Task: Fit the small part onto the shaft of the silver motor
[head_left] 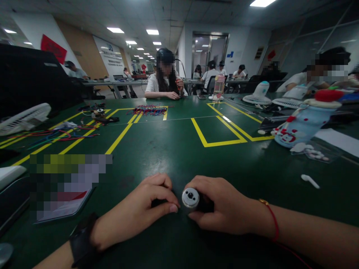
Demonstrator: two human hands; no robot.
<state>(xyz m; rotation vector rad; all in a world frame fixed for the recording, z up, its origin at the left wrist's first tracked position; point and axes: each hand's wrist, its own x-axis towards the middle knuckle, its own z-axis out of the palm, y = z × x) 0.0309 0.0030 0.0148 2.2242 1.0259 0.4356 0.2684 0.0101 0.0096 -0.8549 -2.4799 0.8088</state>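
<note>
My right hand (pixel 221 203) has its thumb and fingers wrapped round a small cylindrical motor (pixel 190 198) above the green table. The motor's round silver end faces up toward me, with a dark centre and small holes beside it. Just to its left, my left hand (pixel 153 198) rests with curled fingers. Its thumb and index tips come together close to the motor, and nothing shows between them. The motor's lower body is hidden by my right hand.
A pixelated sheet or booklet (pixel 67 190) lies left; wires (pixel 64 134) lie beyond it. A wire bundle (pixel 148 110) sits before a seated person (pixel 165 78) opposite. Right are a blue bottle (pixel 303 125), a white earbud (pixel 310 181) and a small plastic bag (pixel 316 153).
</note>
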